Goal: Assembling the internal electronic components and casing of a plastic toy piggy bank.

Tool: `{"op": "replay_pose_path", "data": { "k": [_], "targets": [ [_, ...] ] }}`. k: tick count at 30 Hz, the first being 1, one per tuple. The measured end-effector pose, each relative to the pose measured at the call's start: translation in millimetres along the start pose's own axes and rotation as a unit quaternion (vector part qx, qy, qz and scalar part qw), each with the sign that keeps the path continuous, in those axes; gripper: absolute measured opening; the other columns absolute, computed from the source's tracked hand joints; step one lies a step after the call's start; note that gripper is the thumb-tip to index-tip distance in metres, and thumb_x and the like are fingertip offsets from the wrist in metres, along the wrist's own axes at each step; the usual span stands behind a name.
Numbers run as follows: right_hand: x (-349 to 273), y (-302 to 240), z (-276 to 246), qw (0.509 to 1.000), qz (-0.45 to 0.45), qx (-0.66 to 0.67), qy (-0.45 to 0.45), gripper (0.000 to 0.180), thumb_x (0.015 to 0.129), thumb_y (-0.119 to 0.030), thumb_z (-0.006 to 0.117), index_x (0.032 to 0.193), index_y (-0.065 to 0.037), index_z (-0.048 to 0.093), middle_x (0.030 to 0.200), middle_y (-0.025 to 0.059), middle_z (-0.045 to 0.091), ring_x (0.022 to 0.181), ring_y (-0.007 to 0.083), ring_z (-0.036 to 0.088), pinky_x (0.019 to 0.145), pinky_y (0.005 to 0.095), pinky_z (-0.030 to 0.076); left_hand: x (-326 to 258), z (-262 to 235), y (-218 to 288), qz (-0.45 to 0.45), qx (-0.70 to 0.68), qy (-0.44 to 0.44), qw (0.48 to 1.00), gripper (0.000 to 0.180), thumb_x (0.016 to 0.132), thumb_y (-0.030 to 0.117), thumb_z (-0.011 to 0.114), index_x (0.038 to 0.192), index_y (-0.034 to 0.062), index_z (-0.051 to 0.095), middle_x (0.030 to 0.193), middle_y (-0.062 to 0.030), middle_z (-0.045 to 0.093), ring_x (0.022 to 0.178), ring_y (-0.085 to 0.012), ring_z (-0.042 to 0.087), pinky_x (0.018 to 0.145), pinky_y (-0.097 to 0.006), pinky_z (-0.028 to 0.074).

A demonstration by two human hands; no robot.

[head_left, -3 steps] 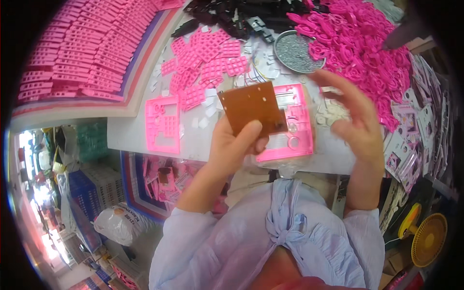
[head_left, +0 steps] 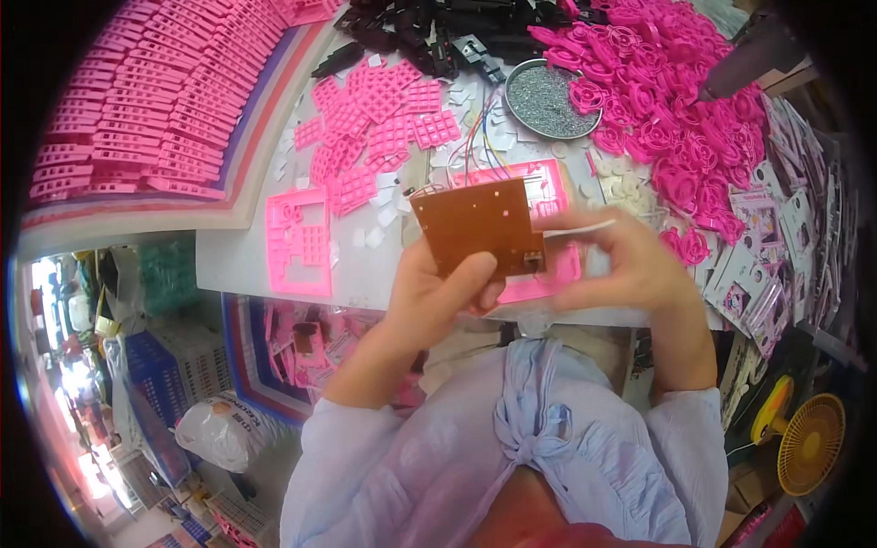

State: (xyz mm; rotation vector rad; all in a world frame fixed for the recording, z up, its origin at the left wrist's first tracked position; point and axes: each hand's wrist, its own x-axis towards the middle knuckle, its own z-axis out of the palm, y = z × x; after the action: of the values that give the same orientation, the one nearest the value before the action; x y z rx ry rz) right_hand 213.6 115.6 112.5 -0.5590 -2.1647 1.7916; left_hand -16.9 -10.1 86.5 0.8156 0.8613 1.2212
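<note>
A flat brown circuit board (head_left: 475, 224) is gripped between the thumb and fingers of my left hand (head_left: 425, 297), tilted up above the table. Coloured wires (head_left: 477, 142) run up from behind it. My right hand (head_left: 630, 265) is close to the board's right edge, slightly blurred, with a thin white piece (head_left: 582, 228) pinched at its fingers. Beneath both hands lies a pink plastic casing (head_left: 519, 290), partly hidden by the board and fingers. A second pink casing (head_left: 299, 242) rests on the table to the left.
Pink keypad pieces (head_left: 379, 105) and white squares lie beyond my left hand. Small white parts (head_left: 630, 190) sit past my right hand. A round tray of tiny metal bits (head_left: 553, 100) stands farther back, beside heaped pink parts (head_left: 667, 100). Stacked pink casings (head_left: 137, 110) fill the upper left.
My right hand has moved left and down from near the small white parts to the board, and a thin white piece now shows at its fingers. The view has shifted slightly.
</note>
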Motion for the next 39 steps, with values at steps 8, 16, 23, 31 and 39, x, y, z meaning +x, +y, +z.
{"op": "replay_pose_path", "data": {
  "k": [8,16,23,31,39],
  "targets": [
    [-20,35,-36,0.984,-0.130,-0.026,-0.121,0.047,0.102,-0.030,0.057,0.136,0.003,0.062,0.135,0.0202,0.060,0.119,0.0323,0.059,0.103,0.0421,0.044,-15,-2,3,-0.014,0.194,-0.151,0.969,0.035,0.095,0.006,0.066,0.128,-0.0038,0.061,0.096,-0.0054,0.069,0.081,-0.0119,0.061,0.071,-0.028,0.049],
    [0,17,39,0.991,-0.040,0.057,-0.116,0.051,0.097,-0.030,0.065,0.137,0.002,0.060,0.143,0.0186,0.050,0.122,0.0320,0.057,0.101,0.0440,0.045,-19,-1,3,-0.102,0.273,-0.159,0.943,0.026,0.099,0.005,0.058,0.122,-0.0016,0.065,0.094,-0.0059,0.070,0.089,-0.0140,0.065,0.082,-0.031,0.052],
    [-4,37,77,0.958,0.002,0.285,0.037,0.031,0.096,-0.004,0.062,0.127,0.000,0.069,0.118,0.0125,0.064,0.099,0.0191,0.066,0.088,0.0331,0.053,-33,-15,-30,-0.118,0.286,-0.124,0.943,0.025,0.101,0.008,0.056,0.123,0.0005,0.063,0.095,-0.0056,0.069,0.088,-0.0135,0.065,0.081,-0.030,0.052],
    [25,27,37,0.979,0.202,0.007,0.011,0.029,0.088,-0.009,0.073,0.115,0.003,0.071,0.088,0.0051,0.073,0.081,0.0105,0.066,0.072,0.0284,0.055,-51,-13,-68,-0.223,-0.110,-0.083,0.965,0.047,0.103,0.012,0.054,0.146,0.0029,0.039,0.135,-0.0100,0.056,0.111,-0.0146,0.056,0.097,-0.031,0.047],
    [73,64,16,0.993,0.072,-0.084,0.031,0.031,0.087,-0.017,0.076,0.107,0.005,0.070,0.096,0.0114,0.073,0.087,0.0202,0.068,0.074,0.0326,0.055,-75,-18,-69,-0.129,-0.033,-0.027,0.991,0.070,0.097,0.009,0.064,0.158,0.0025,0.029,0.143,-0.0146,0.055,0.135,-0.0248,0.051,0.111,-0.035,0.039]
  ]
}}
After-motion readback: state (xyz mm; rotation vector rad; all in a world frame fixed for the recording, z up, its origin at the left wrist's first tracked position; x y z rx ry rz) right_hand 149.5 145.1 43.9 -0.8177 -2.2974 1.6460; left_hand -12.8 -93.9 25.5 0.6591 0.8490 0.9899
